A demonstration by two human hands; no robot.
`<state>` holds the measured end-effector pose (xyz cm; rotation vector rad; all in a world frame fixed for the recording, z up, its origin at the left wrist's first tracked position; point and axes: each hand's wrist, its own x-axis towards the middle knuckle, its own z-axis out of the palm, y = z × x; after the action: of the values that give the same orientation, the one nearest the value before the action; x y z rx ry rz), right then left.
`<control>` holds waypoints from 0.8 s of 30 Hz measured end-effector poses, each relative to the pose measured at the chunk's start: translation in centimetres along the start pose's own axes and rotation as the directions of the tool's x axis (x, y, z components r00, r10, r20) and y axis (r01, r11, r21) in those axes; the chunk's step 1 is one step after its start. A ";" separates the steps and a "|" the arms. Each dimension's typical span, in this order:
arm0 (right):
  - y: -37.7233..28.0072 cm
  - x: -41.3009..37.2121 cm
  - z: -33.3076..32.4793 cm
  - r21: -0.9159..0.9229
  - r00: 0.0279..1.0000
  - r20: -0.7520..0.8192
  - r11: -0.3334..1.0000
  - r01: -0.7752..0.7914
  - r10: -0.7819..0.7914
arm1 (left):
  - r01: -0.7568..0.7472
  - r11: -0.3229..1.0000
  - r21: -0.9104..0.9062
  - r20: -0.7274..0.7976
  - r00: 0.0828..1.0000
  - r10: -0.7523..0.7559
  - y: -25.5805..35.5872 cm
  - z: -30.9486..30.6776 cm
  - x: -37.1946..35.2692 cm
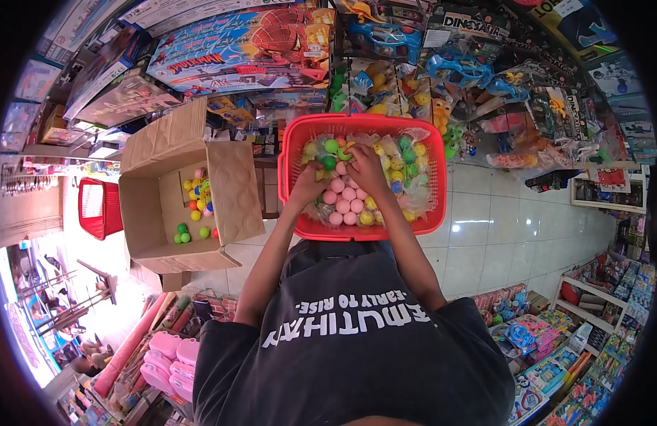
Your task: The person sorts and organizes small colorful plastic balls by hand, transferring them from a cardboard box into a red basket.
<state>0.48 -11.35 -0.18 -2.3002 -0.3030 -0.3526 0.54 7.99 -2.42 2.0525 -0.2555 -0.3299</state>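
A red plastic basket [439,177] in front of my body holds many small balls, some in clear plastic bags. Loose pink balls [348,194] fill the near middle. My left hand [311,184] is inside at the left with curled fingers; whatever is in them is hidden. Over the middle, my right hand [367,170] has bent fingers, their tips on a green ball [343,153] near the far side. Another green ball [328,163] lies between the hands. Bagged yellow balls [396,163] lie to the right of my right hand.
An open cardboard box [155,227] with several coloured balls [198,195] stands at the left, beside another red basket [100,207]. Boxed and bagged toys [477,71] line the far side. Tiled floor [499,213] shows at right. Pink bags [171,362] sit behind at left.
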 end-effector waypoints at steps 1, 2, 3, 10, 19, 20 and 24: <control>-0.2 -0.2 -0.1 0.009 1.000 0.007 1.000 -0.013 0.013 | -0.002 1.000 0.003 0.003 1.000 0.002 0.4 -0.2 -0.2; -0.3 -0.5 -0.3 0.017 1.000 0.014 1.000 -0.026 0.026 | 0.052 0.999 0.007 0.033 0.998 -0.052 0.7 -0.4 -0.3; -0.4 -0.7 -0.4 0.015 1.000 0.010 0.999 -0.029 0.029 | 0.105 0.994 0.012 0.064 0.992 -0.106 1.3 -0.6 -0.5; -1.1 -1.1 -0.8 0.047 0.999 0.016 0.998 -0.053 0.052 | 0.083 0.992 0.092 -0.008 0.997 -0.083 2.7 -0.1 -0.3; -1.7 -1.7 -1.1 0.083 0.999 0.017 0.995 -0.052 0.051 | -0.062 0.986 0.152 -0.096 0.992 0.077 2.0 0.2 -0.4; -1.9 -1.6 -1.2 0.094 0.998 0.020 0.994 -0.060 0.059 | -0.027 0.990 0.136 -0.102 0.994 0.041 2.3 0.3 -0.3; -1.8 -1.8 -0.8 0.089 0.997 0.048 0.994 -0.066 0.062 | -0.032 0.985 0.168 -0.110 0.993 0.051 2.1 0.8 -0.1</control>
<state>-1.89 -10.89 0.96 -2.2254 -0.2618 -0.2491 0.11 6.33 -0.95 2.2181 -0.2626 -0.1691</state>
